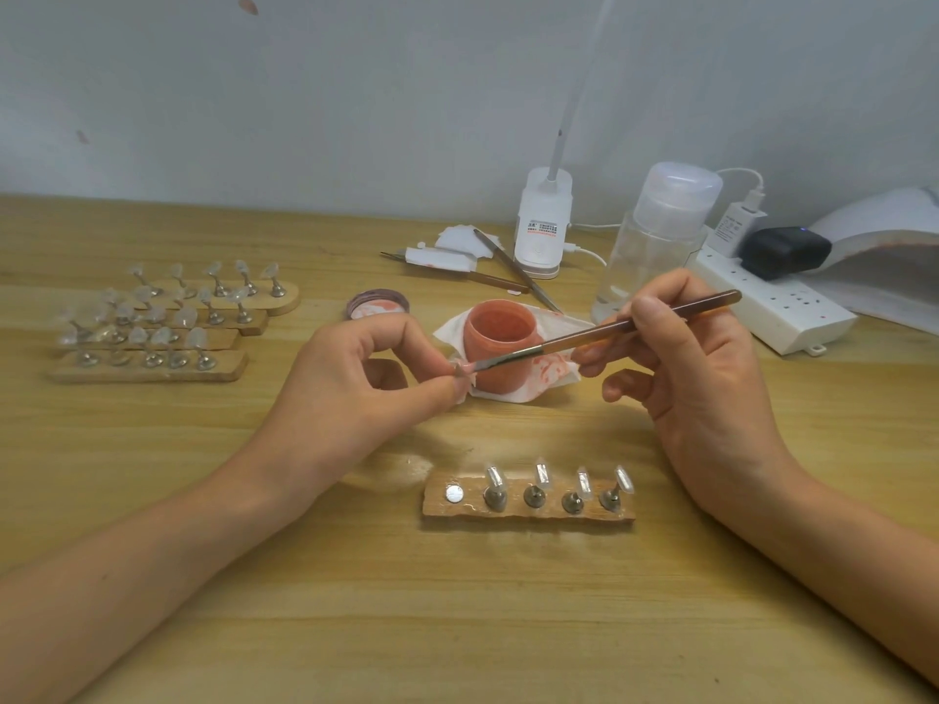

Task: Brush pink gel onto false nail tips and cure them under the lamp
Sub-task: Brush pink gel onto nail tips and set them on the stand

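Left hand (355,378) pinches nail tip (461,369); right hand (681,358) holds brush (604,330) touching it.

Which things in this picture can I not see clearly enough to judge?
- Head view: the nail tip is mostly covered by fingers of the left hand and the brush end; its gel coat is unclear.
- Head view: the curing lamp is cut off by the right edge.
- Head view: the label print is too small to read.
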`<state>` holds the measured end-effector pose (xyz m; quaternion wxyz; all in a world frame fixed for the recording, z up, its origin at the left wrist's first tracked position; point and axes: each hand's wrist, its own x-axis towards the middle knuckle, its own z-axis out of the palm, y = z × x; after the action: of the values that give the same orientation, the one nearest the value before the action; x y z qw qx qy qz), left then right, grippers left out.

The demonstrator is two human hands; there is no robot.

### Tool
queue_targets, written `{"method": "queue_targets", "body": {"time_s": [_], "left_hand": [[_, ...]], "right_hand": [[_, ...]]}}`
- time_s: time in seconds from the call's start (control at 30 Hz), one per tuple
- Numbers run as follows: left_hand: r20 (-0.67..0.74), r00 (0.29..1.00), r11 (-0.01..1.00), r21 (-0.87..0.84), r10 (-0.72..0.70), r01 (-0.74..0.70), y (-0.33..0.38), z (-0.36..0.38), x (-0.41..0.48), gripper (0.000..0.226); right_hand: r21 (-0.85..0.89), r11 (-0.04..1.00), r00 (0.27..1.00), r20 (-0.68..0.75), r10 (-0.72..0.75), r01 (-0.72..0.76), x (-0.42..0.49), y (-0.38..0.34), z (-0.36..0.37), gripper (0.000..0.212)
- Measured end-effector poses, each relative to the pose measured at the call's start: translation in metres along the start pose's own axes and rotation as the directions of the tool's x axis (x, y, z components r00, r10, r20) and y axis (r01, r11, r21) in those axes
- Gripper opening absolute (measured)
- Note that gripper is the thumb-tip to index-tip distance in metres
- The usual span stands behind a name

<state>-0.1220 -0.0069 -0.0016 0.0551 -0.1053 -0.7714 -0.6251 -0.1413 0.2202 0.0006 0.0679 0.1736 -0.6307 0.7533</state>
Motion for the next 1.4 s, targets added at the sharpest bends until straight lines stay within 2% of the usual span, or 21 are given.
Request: {"method": "queue_targets", "body": {"time_s": [0.23,0.37,0.57,1.0,1.23,1.4], "left_hand": [[0.031,0.999,0.999,-0.012,0.030,-0.030,-0.002,-0.002,0.001,0.014],[0.024,0.997,0.997,-0.037,0.069,-0.068,-0.002,-0.004,0.002,0.020],[0.043,0.995,0.996,-0.024,0.087,-0.086,-0.006,-0.005,0.003,0.018],[0.065,0.995,0.997,-0.016,0.079,-0.078,-0.008,-0.004,0.004,0.016],[0.074,0.993,0.996,-0.017,0.087,-0.086,-0.010,-0.005,0.006,0.016],[0.081,0.993,0.996,-0.026,0.083,-0.082,-0.010,-0.006,0.005,0.021]], "right_hand": [[-0.040,0.999,0.996,-0.082,0.019,-0.023,-0.001,0.003,-0.005,0.014],[0.057,0.998,0.991,-0.135,0.009,-0.001,0.000,0.000,-0.005,0.017],[0.104,0.995,0.996,-0.086,0.014,-0.005,0.001,-0.001,-0.004,0.017],[0.032,0.999,1.000,-0.031,-0.001,0.002,0.000,-0.002,-0.001,0.014],[-0.001,1.000,1.000,0.012,0.000,0.000,0.000,-0.002,0.001,0.022],[-0.019,1.000,1.000,-0.016,0.006,-0.006,0.001,0.000,-0.001,0.019]]}}
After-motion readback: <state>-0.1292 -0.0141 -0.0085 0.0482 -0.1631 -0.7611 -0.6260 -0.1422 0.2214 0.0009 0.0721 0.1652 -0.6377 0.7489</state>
